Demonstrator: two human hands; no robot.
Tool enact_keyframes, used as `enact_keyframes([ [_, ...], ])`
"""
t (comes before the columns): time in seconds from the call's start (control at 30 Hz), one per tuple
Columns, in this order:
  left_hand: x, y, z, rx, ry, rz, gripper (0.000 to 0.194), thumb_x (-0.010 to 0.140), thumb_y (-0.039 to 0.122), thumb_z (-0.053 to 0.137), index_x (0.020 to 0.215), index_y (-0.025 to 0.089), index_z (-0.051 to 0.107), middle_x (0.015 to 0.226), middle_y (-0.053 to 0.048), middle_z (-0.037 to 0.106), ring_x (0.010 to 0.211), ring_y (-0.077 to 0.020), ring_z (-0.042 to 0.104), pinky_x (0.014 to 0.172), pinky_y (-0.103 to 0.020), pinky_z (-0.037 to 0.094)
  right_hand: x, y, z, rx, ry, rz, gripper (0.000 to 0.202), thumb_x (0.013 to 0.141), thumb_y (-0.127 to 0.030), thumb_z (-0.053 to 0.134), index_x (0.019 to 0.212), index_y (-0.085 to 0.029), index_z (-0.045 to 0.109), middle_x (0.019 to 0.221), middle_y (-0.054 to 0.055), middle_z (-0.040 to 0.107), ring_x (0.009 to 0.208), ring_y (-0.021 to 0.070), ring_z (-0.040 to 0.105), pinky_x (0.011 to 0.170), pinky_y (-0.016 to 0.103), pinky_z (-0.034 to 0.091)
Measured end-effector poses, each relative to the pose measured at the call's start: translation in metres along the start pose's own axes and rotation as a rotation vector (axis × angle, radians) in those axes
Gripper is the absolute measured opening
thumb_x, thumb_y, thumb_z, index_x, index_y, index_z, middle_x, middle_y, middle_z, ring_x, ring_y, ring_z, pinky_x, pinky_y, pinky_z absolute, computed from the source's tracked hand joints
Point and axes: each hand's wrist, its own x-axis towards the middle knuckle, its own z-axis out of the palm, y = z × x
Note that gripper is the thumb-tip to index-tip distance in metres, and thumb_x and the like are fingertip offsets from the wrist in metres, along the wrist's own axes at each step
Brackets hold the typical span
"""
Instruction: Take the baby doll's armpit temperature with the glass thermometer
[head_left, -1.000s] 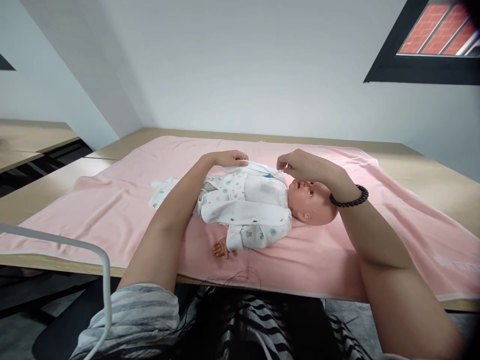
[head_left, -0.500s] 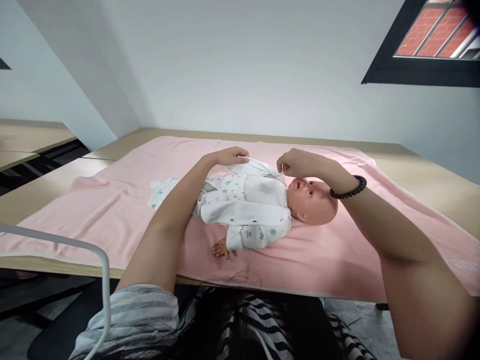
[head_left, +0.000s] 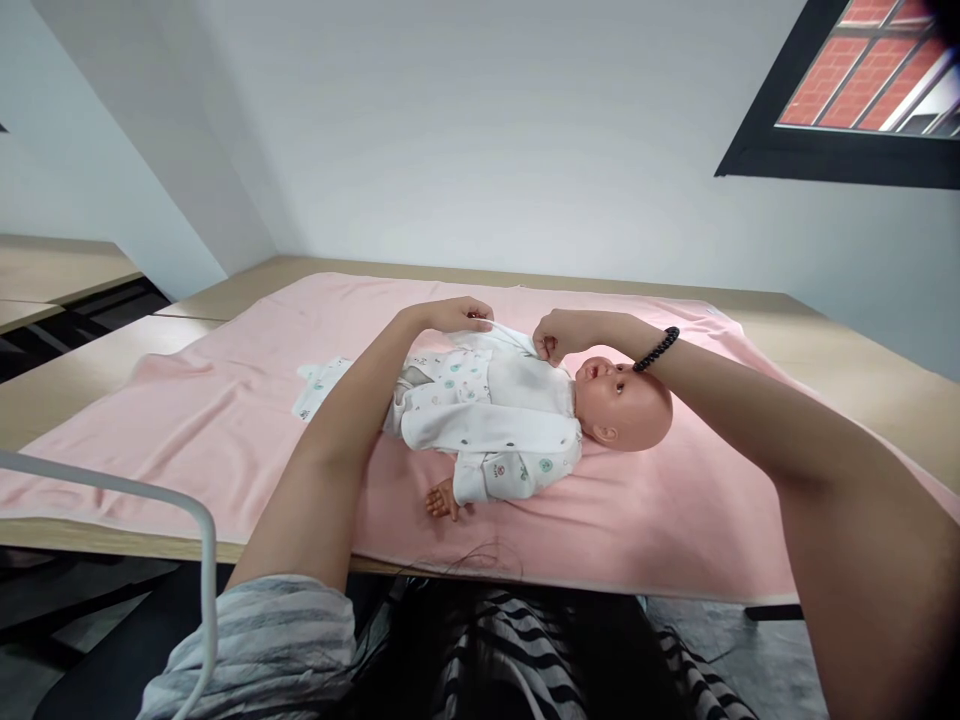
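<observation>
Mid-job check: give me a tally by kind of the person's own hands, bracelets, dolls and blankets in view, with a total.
Hands: 2 (left hand, right hand)
Black bead bracelet: 1
Doll: 1
Pink blanket: 1
Total: 5

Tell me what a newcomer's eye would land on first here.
Probably the bald baby doll lying face up on the pink blanket. Next, the left hand and right hand pinching the far edge of its white jacket, and the black beaded bracelet on the right wrist.
</observation>
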Motion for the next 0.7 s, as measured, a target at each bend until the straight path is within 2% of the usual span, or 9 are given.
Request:
enact_keyframes([
  [0.2, -0.009, 0.001, -0.006, -0.071, -0.15, -0.044, 0.032, 0.085, 0.053, 0.065, 0.083, 0.021, 0.064, 0.082, -0.003, 0.058, 0.067, -0.0151, 0.047, 0.06, -0.027, 0.037, 0.001, 0.017, 0.009, 0.014, 0.024, -0.049, 0.018, 0.078, -0.009, 0.065, 0.091, -0.018, 0.075, 0.09, 0.001, 0.073, 0.08, 0.0157, 0.063, 0.073, 0.026, 0.043],
  [0.3, -0.014, -0.004, -0.008, -0.109, -0.216, -0.06, 0.036, 0.089, 0.057, 0.062, 0.083, 0.022, 0.065, 0.085, -0.003, 0.06, 0.074, -0.0161, 0.051, 0.069, -0.027, 0.042, -0.003, 0.009, 0.007, 0.012, -0.003, -0.028, 0.027, 0.076, -0.003, 0.058, 0.091, -0.017, 0.076, 0.093, 0.002, 0.074, 0.082, 0.0158, 0.065, 0.073, 0.025, 0.042],
  [0.4, -0.018, -0.012, -0.008, -0.199, -0.212, -0.112, 0.038, 0.092, 0.057, 0.059, 0.082, 0.022, 0.065, 0.095, -0.004, 0.063, 0.089, -0.0172, 0.057, 0.084, -0.027, 0.046, -0.008, -0.006, 0.003, -0.137, 0.038, -0.006, 0.021, 0.076, -0.001, 0.057, 0.084, -0.016, 0.07, 0.093, 0.002, 0.072, 0.076, 0.014, 0.057, 0.069, 0.026, 0.036],
  [0.47, -0.018, -0.017, -0.008, -0.229, -0.216, -0.117, 0.035, 0.091, 0.054, 0.061, 0.079, 0.022, 0.065, 0.095, -0.003, 0.063, 0.089, -0.0166, 0.057, 0.085, -0.026, 0.045, -0.009, -0.013, 0.001, -0.239, 0.05, 0.012, 0.015, 0.078, -0.002, 0.058, 0.082, -0.015, 0.064, 0.094, 0.002, 0.07, 0.072, 0.0131, 0.049, 0.066, 0.027, 0.032],
  [0.53, -0.017, -0.02, -0.006, -0.221, -0.24, -0.1, 0.028, 0.087, 0.046, 0.064, 0.074, 0.022, 0.064, 0.087, -0.002, 0.061, 0.08, -0.0152, 0.053, 0.079, -0.026, 0.043, -0.007, -0.016, 0.001, -0.26, 0.021, 0.056, 0.014, 0.082, -0.005, 0.062, 0.091, -0.016, 0.063, 0.103, 0.004, 0.068, 0.074, 0.0136, 0.048, 0.065, 0.027, 0.031],
  [0.6, -0.014, -0.021, -0.004, -0.201, -0.265, -0.11, 0.016, 0.082, 0.037, 0.066, 0.076, 0.023, 0.066, 0.079, 0.0, 0.058, 0.072, -0.0142, 0.048, 0.074, -0.026, 0.041, -0.002, -0.013, 0.002, -0.248, 0.037, 0.124, 0.029, 0.083, -0.013, 0.072, 0.11, -0.016, 0.062, 0.117, 0.007, 0.065, 0.084, 0.0167, 0.054, 0.067, 0.027, 0.035],
  [0.63, -0.013, -0.02, -0.002, -0.192, -0.273, -0.132, 0.01, 0.079, 0.034, 0.066, 0.079, 0.023, 0.068, 0.077, 0.001, 0.058, 0.071, -0.014, 0.047, 0.072, -0.026, 0.041, 0.0, -0.012, 0.003, -0.241, 0.066, 0.157, 0.045, 0.081, -0.017, 0.078, 0.122, -0.015, 0.059, 0.125, 0.01, 0.063, 0.093, 0.0198, 0.057, 0.069, 0.027, 0.037],
  [0.7, -0.01, -0.019, 0.001, -0.175, -0.284, -0.182, 0.015, 0.073, 0.029, 0.067, 0.087, 0.024, 0.07, 0.077, 0.002, 0.059, 0.071, -0.0144, 0.048, 0.069, -0.026, 0.04, 0.005, -0.008, 0.001, -0.209, 0.102, 0.217, 0.081, 0.075, -0.022, 0.087, 0.145, -0.015, 0.046, 0.139, 0.015, 0.056, 0.111, 0.0267, 0.058, 0.074, 0.028, 0.041],
])
